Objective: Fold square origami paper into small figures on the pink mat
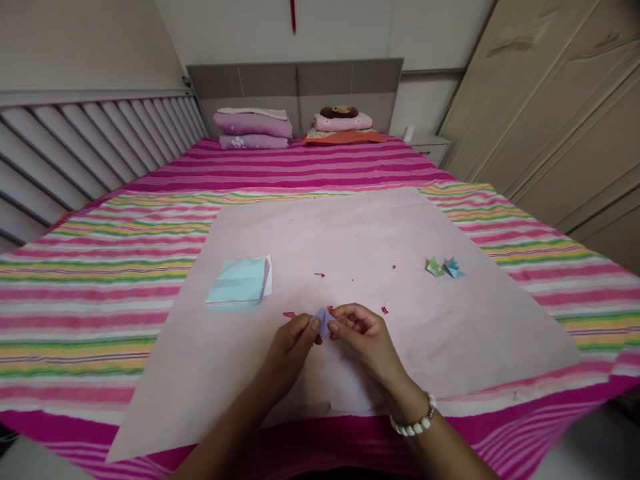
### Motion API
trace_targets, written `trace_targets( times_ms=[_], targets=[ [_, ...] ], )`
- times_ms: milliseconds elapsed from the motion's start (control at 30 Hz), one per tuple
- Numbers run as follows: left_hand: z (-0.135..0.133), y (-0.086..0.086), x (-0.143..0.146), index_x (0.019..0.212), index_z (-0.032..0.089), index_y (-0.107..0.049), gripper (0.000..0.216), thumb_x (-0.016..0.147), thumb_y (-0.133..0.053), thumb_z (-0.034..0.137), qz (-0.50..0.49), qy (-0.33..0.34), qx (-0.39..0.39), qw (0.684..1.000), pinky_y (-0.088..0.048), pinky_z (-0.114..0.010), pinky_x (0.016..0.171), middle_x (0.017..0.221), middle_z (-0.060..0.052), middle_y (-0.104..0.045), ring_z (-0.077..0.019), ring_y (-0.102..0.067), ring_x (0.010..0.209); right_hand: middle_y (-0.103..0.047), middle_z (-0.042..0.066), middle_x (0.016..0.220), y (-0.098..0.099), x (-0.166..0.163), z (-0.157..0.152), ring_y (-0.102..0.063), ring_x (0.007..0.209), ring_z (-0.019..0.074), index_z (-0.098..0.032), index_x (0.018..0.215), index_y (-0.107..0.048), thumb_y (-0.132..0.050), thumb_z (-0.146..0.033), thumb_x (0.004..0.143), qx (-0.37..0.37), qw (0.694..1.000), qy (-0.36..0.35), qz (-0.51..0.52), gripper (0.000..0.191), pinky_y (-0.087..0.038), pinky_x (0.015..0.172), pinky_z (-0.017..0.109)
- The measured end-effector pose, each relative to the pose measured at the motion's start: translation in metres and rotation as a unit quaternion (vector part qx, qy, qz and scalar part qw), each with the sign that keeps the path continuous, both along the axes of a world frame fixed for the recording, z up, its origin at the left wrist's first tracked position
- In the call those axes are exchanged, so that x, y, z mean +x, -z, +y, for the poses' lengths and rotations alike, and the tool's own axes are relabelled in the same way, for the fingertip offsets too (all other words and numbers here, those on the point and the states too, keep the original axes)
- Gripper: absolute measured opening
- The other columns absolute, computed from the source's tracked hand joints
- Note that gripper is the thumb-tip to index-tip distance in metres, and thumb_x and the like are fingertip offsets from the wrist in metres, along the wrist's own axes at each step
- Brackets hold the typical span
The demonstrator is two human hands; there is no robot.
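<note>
Between my two hands is a small folded piece of purple origami paper [324,323], held just above a large pale sheet [380,233]. My left hand [295,337] pinches its left side between thumb and fingers. On the other side, my right hand [363,330] grips the right edge with thumb and forefinger; a white beaded bracelet [419,424] circles that wrist. A stack of light-blue square paper [237,280] lies to the left. Two finished-looking folded pieces, one green [434,267] and one blue [454,267], stand at the right.
Small pink-red scraps [385,310] and a small red-tipped item [320,275] lie around the hands. The sheet covers a striped bed [90,280]. Folded bedding [253,127] is piled by the headboard [270,83]. A slatted rail [100,147] runs along the left.
</note>
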State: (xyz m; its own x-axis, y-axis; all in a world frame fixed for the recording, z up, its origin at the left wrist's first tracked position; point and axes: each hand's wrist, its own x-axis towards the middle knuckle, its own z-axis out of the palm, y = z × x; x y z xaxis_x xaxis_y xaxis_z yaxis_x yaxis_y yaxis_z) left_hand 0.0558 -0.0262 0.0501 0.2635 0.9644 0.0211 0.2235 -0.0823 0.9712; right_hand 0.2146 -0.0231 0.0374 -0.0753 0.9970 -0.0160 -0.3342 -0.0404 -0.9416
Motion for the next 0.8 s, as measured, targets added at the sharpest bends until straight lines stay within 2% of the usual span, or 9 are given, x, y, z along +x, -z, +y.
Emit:
trace_targets(
  times_ms=[100,167,300,433,633,800],
  targets=[
    [0.003,-0.003,-0.001,0.106,0.018,-0.057,0.027,0.086,-0.053,0.036,-0.056,-0.022,-0.017,0.998,-0.047,-0.028,0.067,0.075,0.000,-0.061,-0.0145,-0.059,0.070,-0.064,-0.002,0.062,0.000,0.002,0.002,-0.058,0.053,0.0109,-0.018,0.076,-0.069,-0.081,-0.032,0.062,-0.035,0.999,0.007,0.005,0.023,-0.047,0.056,0.025],
    [0.005,-0.002,-0.002,0.109,0.018,-0.056,0.032,0.083,-0.057,0.036,-0.087,-0.023,-0.037,0.995,-0.047,-0.028,0.065,0.072,0.001,-0.061,-0.0139,-0.060,0.067,-0.064,-0.002,0.060,0.000,0.001,0.003,-0.058,0.052,0.0105,-0.018,0.076,-0.069,-0.081,-0.031,0.063,-0.055,0.998,0.000,0.020,0.023,-0.047,0.055,0.025],
    [0.009,0.001,-0.002,0.098,0.017,-0.059,0.030,0.077,-0.065,0.037,-0.115,-0.028,-0.088,0.989,-0.046,-0.025,0.060,0.067,0.002,-0.062,-0.0125,-0.060,0.062,-0.063,-0.003,0.058,0.001,-0.001,0.003,-0.058,0.050,0.0099,-0.017,0.077,-0.068,-0.080,-0.030,0.064,-0.069,0.996,-0.029,0.043,0.022,-0.045,0.053,0.023],
    [0.011,0.002,-0.004,0.084,0.015,-0.062,0.026,0.080,-0.063,0.041,-0.137,-0.009,-0.162,0.977,-0.043,-0.023,0.060,0.064,0.000,-0.064,-0.0110,-0.059,0.060,-0.063,-0.002,0.054,0.001,-0.002,0.004,-0.056,0.048,0.0096,-0.016,0.071,-0.067,-0.079,-0.030,0.065,-0.091,0.994,-0.035,0.057,0.019,-0.044,0.052,0.022],
    [0.012,0.004,-0.008,0.085,0.014,-0.068,0.028,0.077,-0.067,0.041,-0.202,0.024,-0.229,0.952,-0.040,-0.020,0.061,0.066,-0.001,-0.064,-0.0084,-0.055,0.062,-0.063,0.000,0.058,0.001,-0.001,0.006,-0.056,0.047,0.0089,-0.013,0.067,-0.065,-0.080,-0.028,0.063,-0.184,0.971,-0.064,0.137,0.021,-0.046,0.050,0.022],
    [0.013,0.006,-0.005,0.065,0.013,-0.060,0.034,0.075,-0.069,0.043,-0.227,-0.019,-0.267,0.936,-0.032,-0.017,0.050,0.062,0.002,-0.056,-0.0033,-0.042,0.049,-0.062,0.000,0.056,0.003,-0.001,0.005,-0.053,0.044,0.0083,-0.013,0.065,-0.062,-0.078,-0.028,0.066,-0.208,0.963,-0.081,0.152,0.022,-0.043,0.045,0.020]
  ],
)
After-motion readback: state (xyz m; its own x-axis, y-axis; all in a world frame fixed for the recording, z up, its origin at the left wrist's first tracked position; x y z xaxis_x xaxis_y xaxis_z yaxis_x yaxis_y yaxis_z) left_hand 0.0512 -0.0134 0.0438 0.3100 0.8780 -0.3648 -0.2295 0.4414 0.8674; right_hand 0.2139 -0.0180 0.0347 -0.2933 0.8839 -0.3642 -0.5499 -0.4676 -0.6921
